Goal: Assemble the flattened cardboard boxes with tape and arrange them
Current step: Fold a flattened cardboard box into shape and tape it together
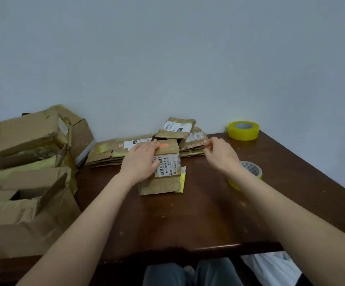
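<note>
A small cardboard box (163, 182) with a white shipping label stands in the middle of the dark wooden table (188, 219). My left hand (141, 162) rests flat on its top left side, fingers straight. My right hand (219, 153) reaches to a stack of flattened boxes (194, 141) behind it, and its fingertips pinch the stack's edge. Another flattened box (113, 150) lies to the left of the stack. A yellow tape roll (243, 130) sits at the back right corner. A second tape roll (252, 170) lies partly hidden behind my right wrist.
Several assembled cardboard boxes (29, 145) are piled at the left end of the table, the nearest one (22, 205) with open flaps. A grey wall rises behind. The table's front edge runs near my lap; a white bag (270, 267) lies on the floor at right.
</note>
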